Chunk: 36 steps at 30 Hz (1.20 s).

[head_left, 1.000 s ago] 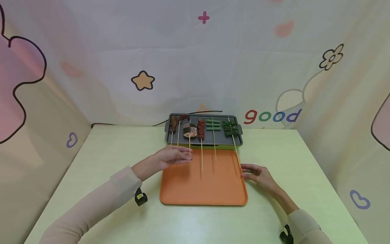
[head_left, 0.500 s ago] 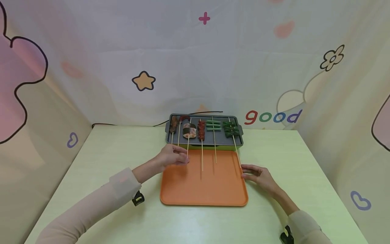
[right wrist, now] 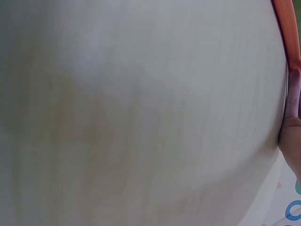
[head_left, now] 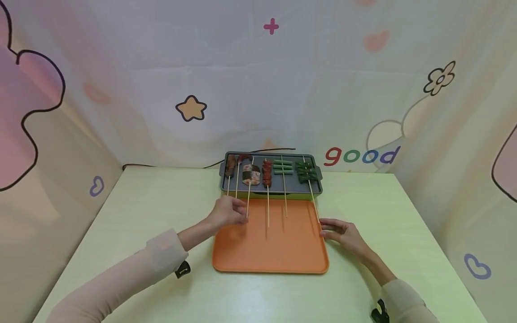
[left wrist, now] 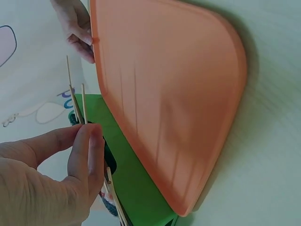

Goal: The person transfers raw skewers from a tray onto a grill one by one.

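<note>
My left hand pinches the bare stick of a toy skewer between thumb and fingertips. That skewer carries pale pink-white food with a black band, lying on a dark grill pan. In the left wrist view my left hand shows its fingertips together around the thin stick. My right hand touches the right rim of an orange tray with its fingers and thumb. The stick end of the green-leaf skewer lies close by. In the right wrist view my right hand is mostly cut off.
Also across the pan lie a brown meat skewer, a curled dark-red skewer, a red meat skewer and a green-bean skewer. Their sticks point toward the tray. A black cable runs behind. Printed cloth surrounds the table.
My left hand has drawn slightly toward me and left with the stick. The banded food has turned and shifted slightly toward me on the pan. My right hand stays at the tray's rim.
</note>
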### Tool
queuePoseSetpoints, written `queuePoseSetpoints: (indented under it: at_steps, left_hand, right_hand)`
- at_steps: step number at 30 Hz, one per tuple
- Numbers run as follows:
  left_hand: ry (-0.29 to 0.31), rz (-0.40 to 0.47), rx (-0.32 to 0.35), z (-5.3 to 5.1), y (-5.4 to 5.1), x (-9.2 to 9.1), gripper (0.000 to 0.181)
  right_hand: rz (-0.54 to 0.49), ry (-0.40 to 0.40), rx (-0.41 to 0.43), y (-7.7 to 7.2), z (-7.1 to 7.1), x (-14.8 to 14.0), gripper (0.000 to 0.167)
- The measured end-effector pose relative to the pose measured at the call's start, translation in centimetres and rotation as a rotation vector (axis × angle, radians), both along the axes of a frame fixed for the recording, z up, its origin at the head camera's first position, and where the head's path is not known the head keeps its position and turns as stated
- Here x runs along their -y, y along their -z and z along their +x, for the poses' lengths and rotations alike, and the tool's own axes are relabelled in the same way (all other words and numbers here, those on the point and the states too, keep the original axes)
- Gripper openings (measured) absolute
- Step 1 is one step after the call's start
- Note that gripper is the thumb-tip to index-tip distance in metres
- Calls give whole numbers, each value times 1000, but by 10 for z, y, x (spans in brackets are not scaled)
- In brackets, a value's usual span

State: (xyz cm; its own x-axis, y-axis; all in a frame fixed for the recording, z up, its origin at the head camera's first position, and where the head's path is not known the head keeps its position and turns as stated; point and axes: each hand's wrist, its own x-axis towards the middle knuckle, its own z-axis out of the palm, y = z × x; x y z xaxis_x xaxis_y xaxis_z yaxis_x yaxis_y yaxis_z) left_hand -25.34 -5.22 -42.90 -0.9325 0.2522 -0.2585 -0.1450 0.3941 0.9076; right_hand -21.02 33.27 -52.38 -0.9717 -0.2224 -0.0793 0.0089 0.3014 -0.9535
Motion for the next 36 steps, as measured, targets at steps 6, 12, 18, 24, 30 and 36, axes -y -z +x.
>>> queuePoseSetpoints:
  at_steps: [6, 12, 18, 24, 30, 36]
  left_hand:
    - [22, 8, -12, 10, 1, 8, 45]
    - [129, 106, -83, 18, 9, 31, 47]
    - [225, 199, -113, 20, 32, 57, 48]
    - [288, 200, -136, 18, 54, 85, 52]
    - [340, 234, -154, 10, 64, 105, 53]
    - [296, 179, -181, -2, 62, 118, 56]
  right_hand:
    - [2, -2, -9, 0, -1, -2, 51]
    - [9, -5, -15, -1, -3, -2, 51]
    - [18, -3, -13, 0, -5, -1, 51]
    - [30, -2, 0, 2, -7, -2, 53]
    - [16, 13, 40, -2, -12, -11, 57]
    - [7, -27, 110, -15, -10, -24, 60]
